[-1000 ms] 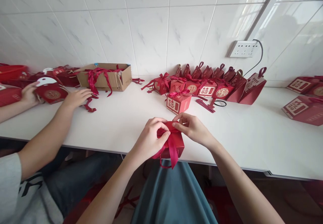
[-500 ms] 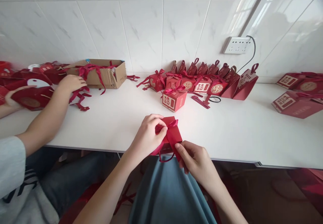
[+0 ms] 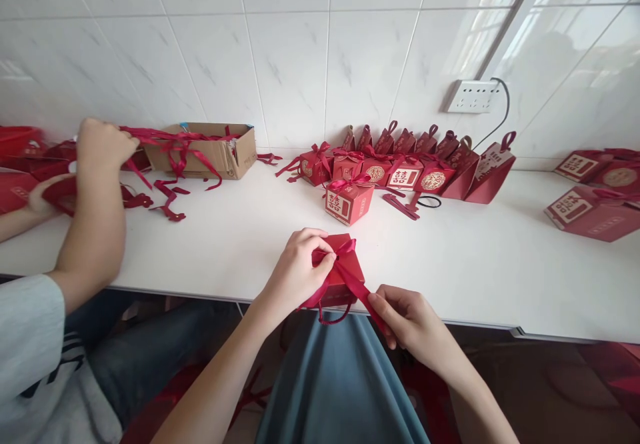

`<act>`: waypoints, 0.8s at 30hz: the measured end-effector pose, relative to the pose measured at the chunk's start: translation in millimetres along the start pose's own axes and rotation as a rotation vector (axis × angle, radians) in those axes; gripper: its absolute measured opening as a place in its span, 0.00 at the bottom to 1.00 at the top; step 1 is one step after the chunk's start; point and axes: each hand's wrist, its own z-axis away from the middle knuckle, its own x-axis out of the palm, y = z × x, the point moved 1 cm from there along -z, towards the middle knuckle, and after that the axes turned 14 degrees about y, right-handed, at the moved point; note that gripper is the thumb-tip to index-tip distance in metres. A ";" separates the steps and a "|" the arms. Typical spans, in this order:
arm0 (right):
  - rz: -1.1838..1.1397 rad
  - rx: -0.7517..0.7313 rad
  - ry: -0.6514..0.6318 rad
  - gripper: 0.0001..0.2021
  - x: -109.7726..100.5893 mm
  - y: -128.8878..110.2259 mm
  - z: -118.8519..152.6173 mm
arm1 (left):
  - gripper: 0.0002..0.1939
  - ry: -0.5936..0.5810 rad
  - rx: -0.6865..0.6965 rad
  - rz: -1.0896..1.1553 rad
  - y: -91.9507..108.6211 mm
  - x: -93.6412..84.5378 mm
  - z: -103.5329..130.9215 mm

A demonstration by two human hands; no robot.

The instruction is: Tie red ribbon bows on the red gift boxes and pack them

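A small red box (image 3: 345, 291) sits at the table's front edge, with a red ribbon (image 3: 353, 280) tied over its top and a thin cord loop hanging at its front. My left hand (image 3: 306, 261) pinches the ribbon at the knot on the box's upper left. Lower right of the box, my right hand (image 3: 406, 317) grips the ribbon's tail between thumb and fingers, holding it stretched out. Just behind stands a finished-looking red box (image 3: 350, 203) with a ribbon bow.
Behind are rows of red boxes (image 3: 434, 176), ribbon strips (image 3: 401, 205) and a black band. A cardboard box (image 3: 240, 153) with ribbons stands left. Another person's hand (image 3: 105, 143) lifts ribbon there. More red boxes (image 3: 593, 214) stand right.
My right hand has moved right and slightly down, drawing the ribbon tail out from the box. My left hand stays at the knot. The other person's hand has risen with ribbon.
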 end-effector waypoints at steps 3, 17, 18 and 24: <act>0.127 -0.065 0.219 0.21 -8.2 -3.9 10.0 | 0.07 0.040 -0.044 0.115 -7.0 -7.5 -0.4; 0.487 -1.003 0.524 0.13 55.5 -41.9 -0.5 | 0.05 -0.019 0.006 0.173 -33.0 -25.4 -1.2; 0.500 -1.008 0.529 0.12 58.5 -41.2 -4.9 | 0.05 -0.021 0.001 0.194 -32.9 -25.9 -2.3; 0.323 -0.960 0.502 0.08 60.0 -28.4 -9.0 | 0.09 -0.133 -0.139 0.412 -33.6 -29.7 -7.7</act>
